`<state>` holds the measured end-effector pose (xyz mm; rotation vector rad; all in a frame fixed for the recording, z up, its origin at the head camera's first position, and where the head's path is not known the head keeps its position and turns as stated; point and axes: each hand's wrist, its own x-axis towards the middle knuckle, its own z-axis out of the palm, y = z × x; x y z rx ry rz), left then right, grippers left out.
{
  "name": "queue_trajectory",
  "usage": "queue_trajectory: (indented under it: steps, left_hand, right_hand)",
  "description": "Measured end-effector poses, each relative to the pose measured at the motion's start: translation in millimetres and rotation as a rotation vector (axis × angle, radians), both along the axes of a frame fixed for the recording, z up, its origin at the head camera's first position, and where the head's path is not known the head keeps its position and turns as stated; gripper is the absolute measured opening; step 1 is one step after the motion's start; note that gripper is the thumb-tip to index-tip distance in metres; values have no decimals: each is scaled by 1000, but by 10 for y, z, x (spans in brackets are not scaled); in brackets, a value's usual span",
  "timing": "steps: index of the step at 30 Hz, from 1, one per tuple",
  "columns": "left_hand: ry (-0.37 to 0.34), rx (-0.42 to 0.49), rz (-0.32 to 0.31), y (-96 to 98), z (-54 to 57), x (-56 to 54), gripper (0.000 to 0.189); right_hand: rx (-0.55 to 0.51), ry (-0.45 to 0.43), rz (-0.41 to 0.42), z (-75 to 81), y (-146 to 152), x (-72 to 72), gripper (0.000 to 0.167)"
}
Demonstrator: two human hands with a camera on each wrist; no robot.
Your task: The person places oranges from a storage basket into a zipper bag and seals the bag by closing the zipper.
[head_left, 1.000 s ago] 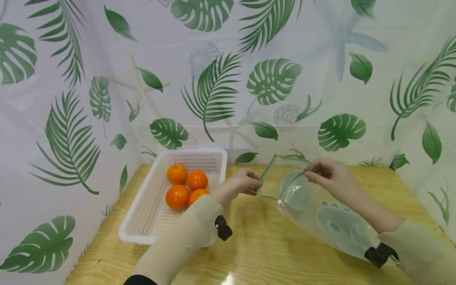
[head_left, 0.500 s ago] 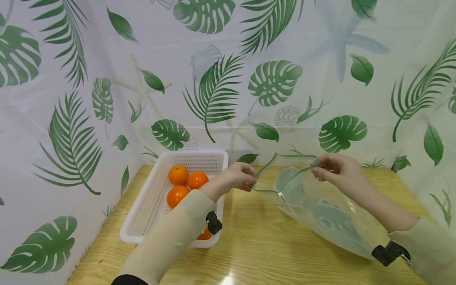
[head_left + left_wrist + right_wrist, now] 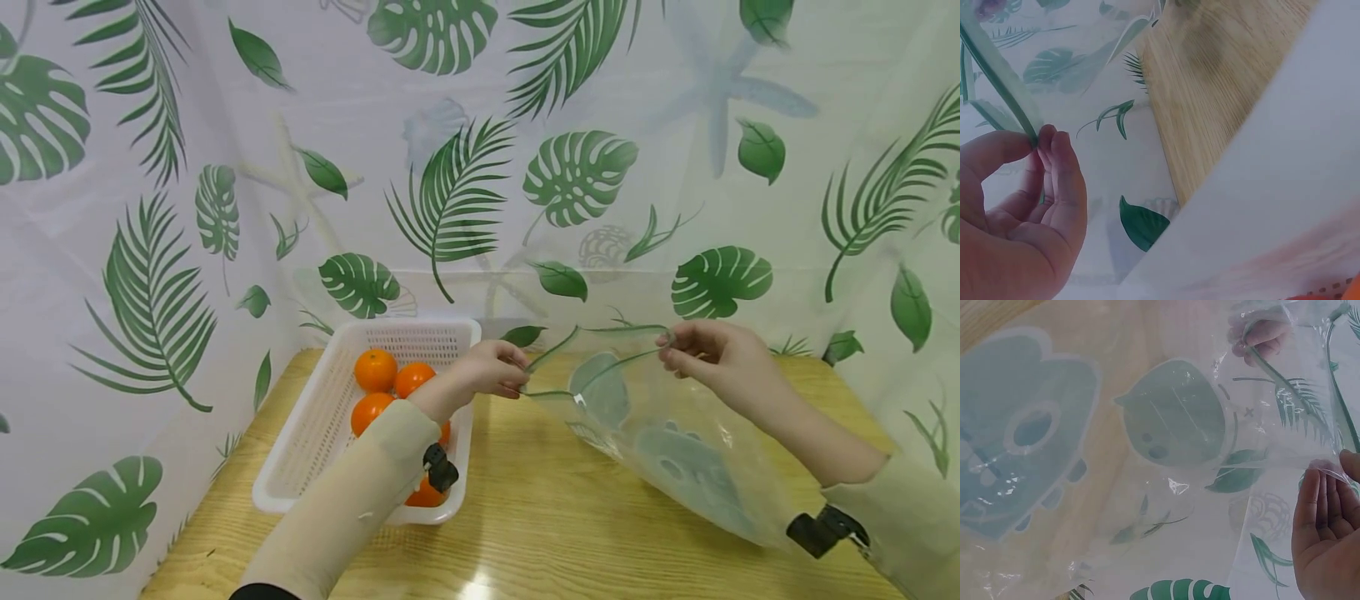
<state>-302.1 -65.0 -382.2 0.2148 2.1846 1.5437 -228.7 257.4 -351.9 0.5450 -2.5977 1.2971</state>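
Apparently the step in hand is opening the clear plastic bag with a green-edged mouth (image 3: 686,458) above the yellow wooden table (image 3: 540,517) — left hand (image 3: 487,368) and right hand (image 3: 712,354) pinch its opposite edges — and next likely calls for steadying it wide.

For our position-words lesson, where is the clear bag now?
In the head view, the bag is right of the basket, held open between the left hand and right hand.

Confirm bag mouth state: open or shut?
Open. The clear bag gapes at its mouth in the head view, green edges apart, the left hand pinching one side, the right hand the other.
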Motion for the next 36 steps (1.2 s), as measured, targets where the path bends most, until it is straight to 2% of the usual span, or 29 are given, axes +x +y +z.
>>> queue_trajectory:
  steps: [6, 12, 17, 27, 36]
  left_hand:
    - [4, 38, -26, 53, 39, 34, 22]
    - [26, 36, -49, 98, 60, 52, 22]
    - [15, 33, -44, 99, 34, 41, 21]
    - [9, 22, -44, 73, -10, 30, 21]
    - [-8, 19, -49, 33, -85, 23, 16]
  right_hand:
    - [53, 42, -3, 2, -78, -21, 23]
    - [117, 196, 25, 18, -153, -20, 41]
    - [153, 293, 43, 41, -193, -22, 42]
    - [161, 306, 50, 47, -213, -33, 32]
    - [160, 275, 120, 57, -226, -76, 23]
